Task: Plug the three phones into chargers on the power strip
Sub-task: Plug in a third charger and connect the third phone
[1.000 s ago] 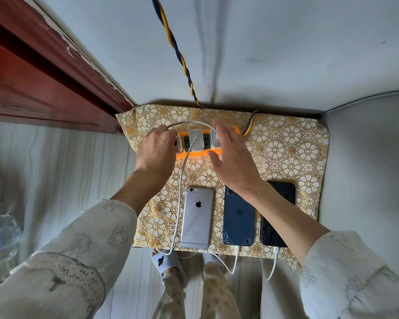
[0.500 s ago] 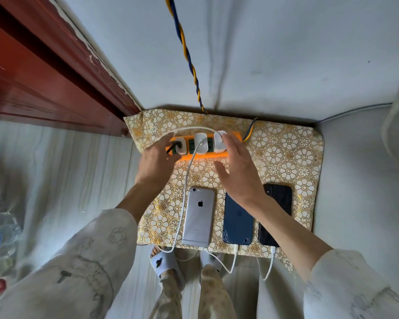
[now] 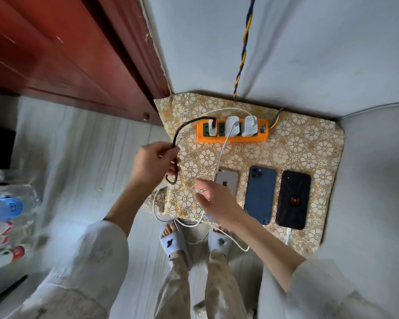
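Red-brown wood of a door [image 3: 62,54] is filling the upper left, and blurred plastic bottles [image 3: 7,210] are lying on the pale floor at the far left. My left hand [image 3: 153,163] is hovering over the left edge of the table [image 3: 318,146], which is wearing a gold floral cover; its fingers [image 3: 168,155] are curling round a black braided cable [image 3: 177,143], pinching it where it is looping down toward the table. That cable is running up and right into a small white charger [image 3: 212,128] sitting in the leftmost socket of the orange power strip [image 3: 232,139]. Two larger white chargers are standing in the strip to its right, a middle charger [image 3: 232,126] and a right charger [image 3: 250,125], each trailing a white cable [image 3: 221,155]. My right hand [image 3: 217,201] is reaching over the near edge of the table, fingers straight and spread, gripping nothing, partly covering the silver phone [image 3: 228,180]. Just beside that one a blue phone [image 3: 260,194] is lying face down, and a black phone [image 3: 293,199] is lying next to it at the right; all three are resting side by side below the strip. White cables are hanging off the near edge above my slippers [image 3: 173,242]. A blue-and-yellow twisted wire [image 3: 244,47] is descending the wall to the strip's right end.
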A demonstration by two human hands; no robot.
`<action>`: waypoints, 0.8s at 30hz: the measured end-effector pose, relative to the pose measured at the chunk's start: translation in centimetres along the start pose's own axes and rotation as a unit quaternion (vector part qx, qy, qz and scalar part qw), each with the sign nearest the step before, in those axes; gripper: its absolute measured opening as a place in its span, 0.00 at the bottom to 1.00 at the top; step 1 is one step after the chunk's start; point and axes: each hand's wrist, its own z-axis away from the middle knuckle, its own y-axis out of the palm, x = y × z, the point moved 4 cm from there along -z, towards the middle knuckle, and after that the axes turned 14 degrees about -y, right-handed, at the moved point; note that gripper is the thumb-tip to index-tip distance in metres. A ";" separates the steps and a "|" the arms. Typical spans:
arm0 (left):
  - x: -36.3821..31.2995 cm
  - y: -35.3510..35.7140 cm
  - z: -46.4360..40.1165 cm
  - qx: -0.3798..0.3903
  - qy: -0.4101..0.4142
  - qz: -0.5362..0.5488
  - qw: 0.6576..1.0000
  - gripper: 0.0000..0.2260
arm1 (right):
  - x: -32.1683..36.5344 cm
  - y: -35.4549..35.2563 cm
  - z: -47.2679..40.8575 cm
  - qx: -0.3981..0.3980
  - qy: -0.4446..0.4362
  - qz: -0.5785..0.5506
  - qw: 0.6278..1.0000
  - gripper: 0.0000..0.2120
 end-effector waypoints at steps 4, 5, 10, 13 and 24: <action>-3.5 -1.5 1.2 0.085 -0.014 0.128 0.988 0.03 | 1.7 2.7 -0.9 0.013 -0.001 -0.100 0.995 0.25; -4.0 -1.7 1.5 0.098 -0.017 0.142 0.985 0.03 | 2.4 3.1 -1.2 0.006 -0.011 -0.114 0.993 0.23; -4.8 -2.2 2.7 0.124 -0.028 0.181 0.975 0.03 | 4.6 3.5 -1.9 -0.121 -0.014 -0.143 0.982 0.15; -4.9 -2.4 3.3 0.137 -0.023 0.185 0.973 0.03 | 5.4 3.0 -2.2 -0.191 -0.019 -0.143 0.971 0.10; 4.0 -5.6 4.7 0.163 0.087 -0.267 0.946 0.19 | 8.5 0.9 -0.8 -0.224 -0.049 -0.331 0.915 0.05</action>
